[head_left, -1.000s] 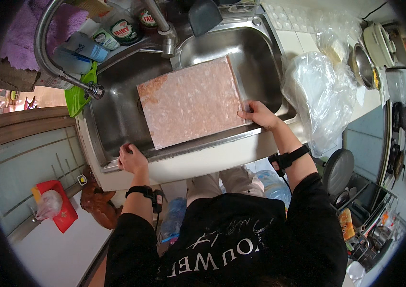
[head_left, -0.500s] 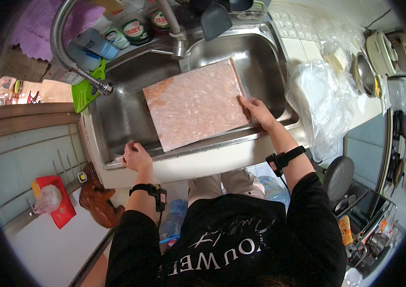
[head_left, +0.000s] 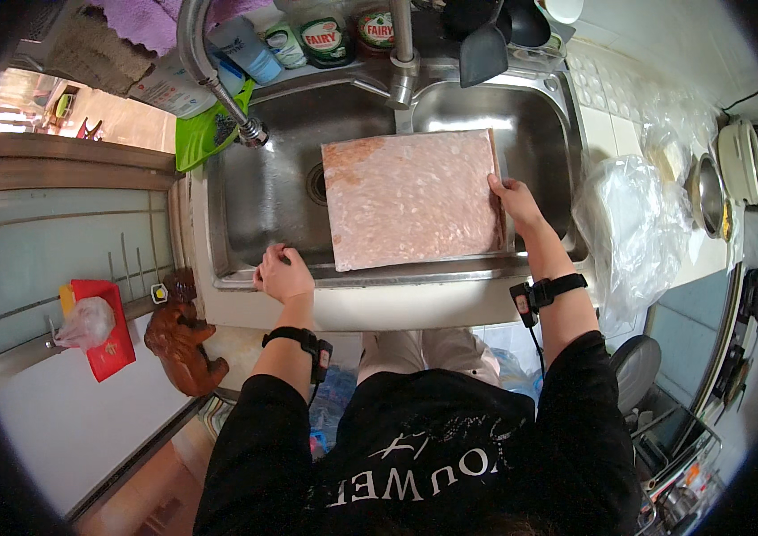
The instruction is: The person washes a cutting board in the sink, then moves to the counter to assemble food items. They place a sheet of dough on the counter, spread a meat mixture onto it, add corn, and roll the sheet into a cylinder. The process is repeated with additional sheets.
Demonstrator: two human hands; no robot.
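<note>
A wet, pinkish cutting board (head_left: 415, 201) with an orange-brown stain at its far left corner lies across the two-basin steel sink (head_left: 258, 201). My right hand (head_left: 519, 204) grips the board's right edge, thumb on top and fingers hidden beneath. By the sink's front left rim, my left hand (head_left: 284, 275) is closed, its fingers curled. A small dark patch shows among those fingers, too small to name. The left hand is apart from the board. A drain (head_left: 316, 183) shows just left of the board.
A faucet (head_left: 404, 80) rises behind the sink, and a hose spray head (head_left: 252, 132) hangs over the left basin. Dish soap bottles (head_left: 325, 40) and black utensils (head_left: 483, 58) stand at the back. A green plastic tray (head_left: 196, 141) is far left; clear plastic bags (head_left: 624, 214) lie right.
The view has shifted, so the scene sits farther right. The board has turned and its edges run more level with the sink front. Right hand keeps its grip; left hand stays by the rim.
</note>
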